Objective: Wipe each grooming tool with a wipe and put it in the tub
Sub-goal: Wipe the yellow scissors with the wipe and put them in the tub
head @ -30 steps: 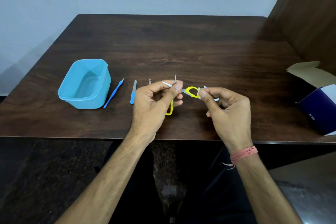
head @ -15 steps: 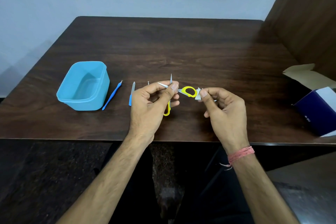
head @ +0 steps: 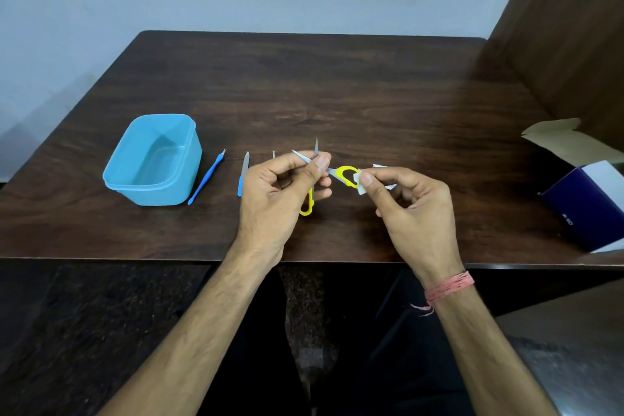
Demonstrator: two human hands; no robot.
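My left hand point(head: 280, 191) pinches the blades of small yellow-handled scissors point(head: 345, 175), which are spread open above the table's front middle. My right hand point(head: 410, 213) pinches a small white wipe point(head: 360, 183) against one yellow handle loop. The other yellow loop hangs below my left fingers. An open light-blue tub point(head: 153, 160) stands at the left with nothing inside it. Beside it lie a blue cuticle pusher point(head: 206, 177) and a blue-handled nail file point(head: 243, 172). A thin metal tool tip point(head: 274, 154) shows behind my left hand, the rest of it hidden.
A dark blue open box point(head: 589, 204) with a beige cardboard flap point(head: 567, 140) sits at the table's right edge. A brown wooden panel rises at the far right. The dark wood table point(head: 337, 88) ends close to my wrists.
My right hand's wipe has slid a little along the yellow handle loop. The view shifted slightly; my left hand keeps its grip on the scissors.
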